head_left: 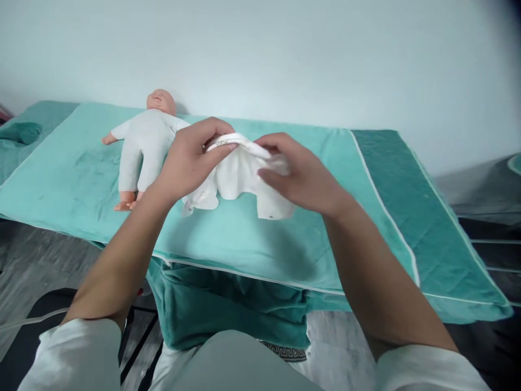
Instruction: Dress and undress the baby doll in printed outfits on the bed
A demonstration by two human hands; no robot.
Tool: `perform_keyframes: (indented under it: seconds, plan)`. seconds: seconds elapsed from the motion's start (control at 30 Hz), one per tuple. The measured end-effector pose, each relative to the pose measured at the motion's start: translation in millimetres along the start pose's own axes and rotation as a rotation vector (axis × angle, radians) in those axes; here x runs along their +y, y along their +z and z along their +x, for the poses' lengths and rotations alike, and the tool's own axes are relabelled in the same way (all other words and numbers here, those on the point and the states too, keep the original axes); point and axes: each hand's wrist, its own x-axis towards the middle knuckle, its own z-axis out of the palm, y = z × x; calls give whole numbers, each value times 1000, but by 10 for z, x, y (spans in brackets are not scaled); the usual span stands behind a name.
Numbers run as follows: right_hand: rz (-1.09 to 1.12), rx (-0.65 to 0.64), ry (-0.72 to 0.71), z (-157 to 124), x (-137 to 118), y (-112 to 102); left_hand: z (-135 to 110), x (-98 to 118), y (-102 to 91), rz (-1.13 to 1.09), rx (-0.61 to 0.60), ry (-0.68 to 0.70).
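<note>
A small white baby garment [236, 176] hangs between my hands above the bed, its upper edge bunched into a thick band with a faint print. My left hand [191, 157] pinches the left end of that band between thumb and fingers. At the other end, my right hand [299, 174] grips the gathered cloth, fingers curled behind it. Loose flaps droop below, and the right one has a small dark dot near its lower edge. To the left lies a baby doll [148, 138] on its back in a white suit, its one arm partly hidden behind my left hand.
The doll rests on a bed with a light green plush cover [244, 244], dark green at both ends. A white wall [285, 60] stands behind it. Dark green cloth [228, 304] hangs off the front edge, and a black seat [36, 326] is at lower left.
</note>
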Motion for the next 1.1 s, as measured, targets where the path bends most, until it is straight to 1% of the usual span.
perform_keyframes:
  seconds: [0.03, 0.07, 0.17, 0.23, 0.3, 0.37, 0.43, 0.5, 0.57, 0.63, 0.7, 0.77, 0.83, 0.9, 0.97, 1.03, 1.1]
  plan:
    - [-21, -21, 15, 25, -19, 56, -6, 60, 23, 97, -3, 39]
    - [-68, -12, 47, 52, -32, 112, -16, 109, 35, 202, -17, 70]
    - [-255, 122, 112, 129, -45, 226, -77, 166, 21, 577, -64, 129]
    - [-262, 198, 115, 166, -55, 234, -134, 131, 0, 799, -71, 130]
    - [-108, 201, 159, 190, -84, 201, -198, 68, 6, 940, -62, 112]
    - [109, 125, 248, 207, -122, 149, -263, 6, 53, 1004, -44, 106]
    - [292, 24, 335, 220, -147, 94, -322, -35, 126, 1013, 4, 106]
    - [438, -62, 392, 226, -143, 53, -365, -46, 194, 962, 82, 97]
    - [567, -108, 429, 217, -114, 40, -379, -33, 228, 850, 155, 63]
    - [628, -114, 446, 193, -77, 59, -363, -9, 214, 666, 198, -1]
    - [601, -92, 422, 159, -52, 101, -331, 17, 158, 409, 190, -102]
    - [492, -77, 328, 125, -43, 144, -304, 37, 77, 118, 122, -227]
    - [330, -80, 185, 92, -49, 177, -294, 45, -6, -143, 22, -354]
    - [160, -98, 51, 59, -64, 199, -303, 43, -70, -328, -59, -450]
    - [16, -98, -37, 20, -82, 217, -318, 40, -99, -425, -92, -503]
    - [-109, -66, -84, -20, -102, 242, -330, 46, -95, -451, -78, -515]
    - [-207, -30, -113, -52, -117, 280, -337, 69, -74, -433, -47, -509]
